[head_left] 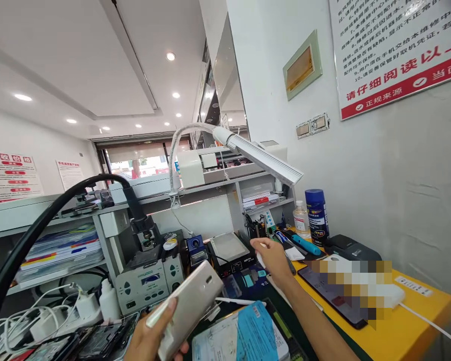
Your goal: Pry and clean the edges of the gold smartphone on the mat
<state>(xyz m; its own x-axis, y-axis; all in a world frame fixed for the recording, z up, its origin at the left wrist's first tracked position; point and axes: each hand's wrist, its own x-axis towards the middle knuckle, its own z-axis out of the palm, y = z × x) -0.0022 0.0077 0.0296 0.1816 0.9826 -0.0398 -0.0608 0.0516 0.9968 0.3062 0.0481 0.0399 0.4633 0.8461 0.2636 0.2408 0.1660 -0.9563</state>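
Note:
My left hand [150,338] is at the bottom of the view, closed around a silver-gold phone [190,303] held face down and tilted up to the right. My right hand [272,258] reaches forward over the bench, fingers curled, with a thin white stick-like item pinched at its fingertips near a group of tools [263,225]. A white cable [240,301] lies on the dark mat below the phone.
A soldering station [150,283] and a small hot plate [229,250] stand behind the phone. A white desk lamp [263,158] hangs over the bench. A blue spray can [316,215], a clear bottle [301,219] and a yellow tabletop [406,331] lie to the right. Tangled cables and chargers [48,321] fill the left.

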